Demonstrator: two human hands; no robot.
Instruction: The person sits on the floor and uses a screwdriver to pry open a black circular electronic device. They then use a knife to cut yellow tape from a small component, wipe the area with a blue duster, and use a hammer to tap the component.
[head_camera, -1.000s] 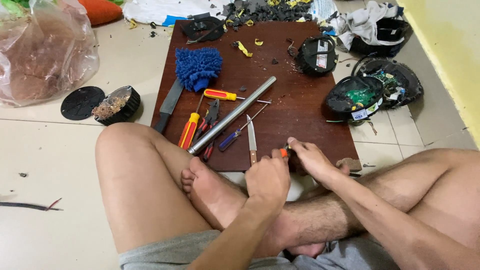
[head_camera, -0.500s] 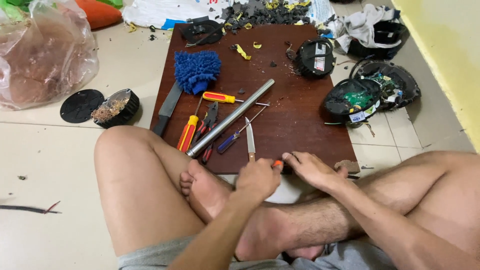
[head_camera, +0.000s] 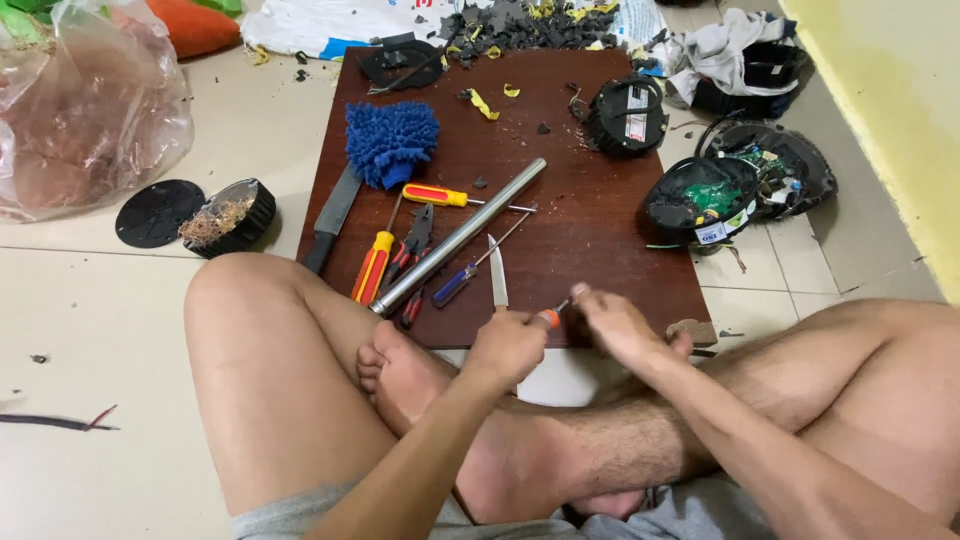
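left hand (head_camera: 508, 345): grip closed round an orange-handled screwdriver (head_camera: 549, 318) at the board's (head_camera: 600, 250) near edge | right hand (head_camera: 615, 325): grip pinched at its tip, contents hidden | knife (head_camera: 497, 274), steel tube (head_camera: 458, 237) just beyond

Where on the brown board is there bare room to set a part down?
The board is bare right of the metal tube, below the black round housing. Crowded: the screwdrivers and pliers left of the tube, debris along the far edge.

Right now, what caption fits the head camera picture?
Left hand grips an orange-handled screwdriver meeting the right hand over a brown board.
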